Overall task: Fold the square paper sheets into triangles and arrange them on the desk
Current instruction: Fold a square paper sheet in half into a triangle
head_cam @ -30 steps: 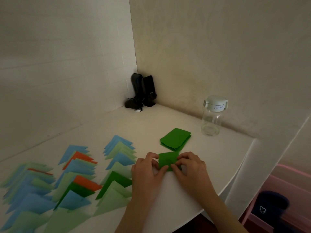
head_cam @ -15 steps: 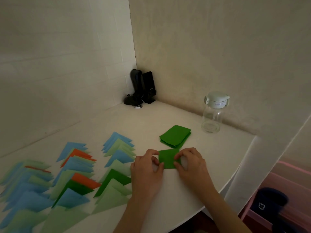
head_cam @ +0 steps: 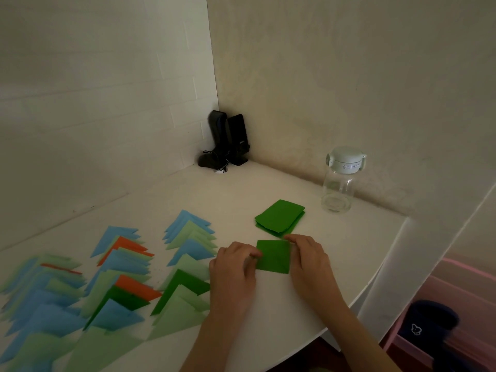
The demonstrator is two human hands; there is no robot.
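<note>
1. Dark green sheet [head_cam: 273, 256] flat on white desk [head_cam: 268, 312], near front edge, between 2 hands
2. Left hand [head_cam: 233, 272] pinching its left edge, fingers curled; right hand [head_cam: 308, 260] gripping its right edge and top corner
3. Green stack [head_cam: 280, 217] just behind; folded triangles [head_cam: 112, 280] in overlapping rows at left; clear bottle [head_cam: 339, 181] near wall

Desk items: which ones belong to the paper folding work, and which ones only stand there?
Belong to the job: green sheet between left hand and right hand; green stack; folded triangles.

Just standing there: water bottle; black speakers.
</note>
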